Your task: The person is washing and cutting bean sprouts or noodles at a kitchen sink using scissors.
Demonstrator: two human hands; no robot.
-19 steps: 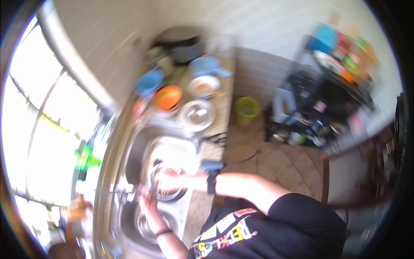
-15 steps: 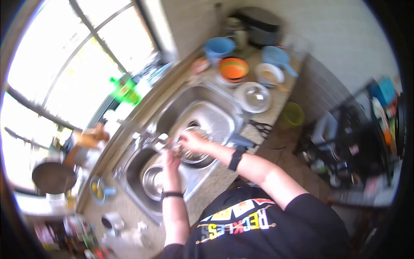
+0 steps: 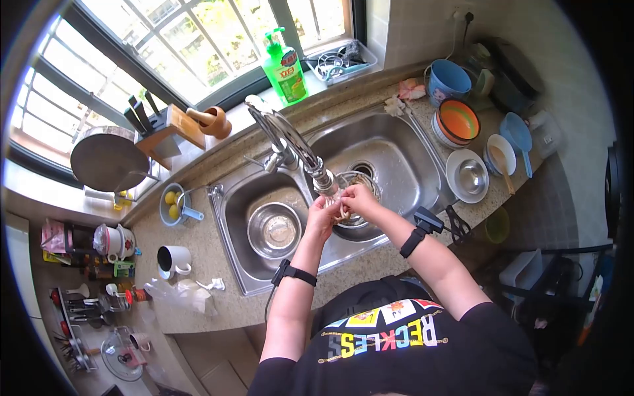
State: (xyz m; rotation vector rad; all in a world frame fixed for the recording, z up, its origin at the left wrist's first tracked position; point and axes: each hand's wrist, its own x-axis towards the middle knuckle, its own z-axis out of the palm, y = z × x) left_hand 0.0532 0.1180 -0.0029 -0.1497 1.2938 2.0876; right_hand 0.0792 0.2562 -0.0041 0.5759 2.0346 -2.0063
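My left hand (image 3: pixel 321 219) and right hand (image 3: pixel 360 198) both pinch a small pale thing (image 3: pixel 341 211) under the tap (image 3: pixel 290 142); I'd hold it low over the strainer (image 3: pixel 355 223), grip light.

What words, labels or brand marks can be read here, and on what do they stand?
"RECKLES": coloured letters on the person's black T-shirt, seen upside down; further letters may be hidden.
Label on the green soap bottle: too small to read.
Print on the pink packet at the counter's left end: too blurred to read.
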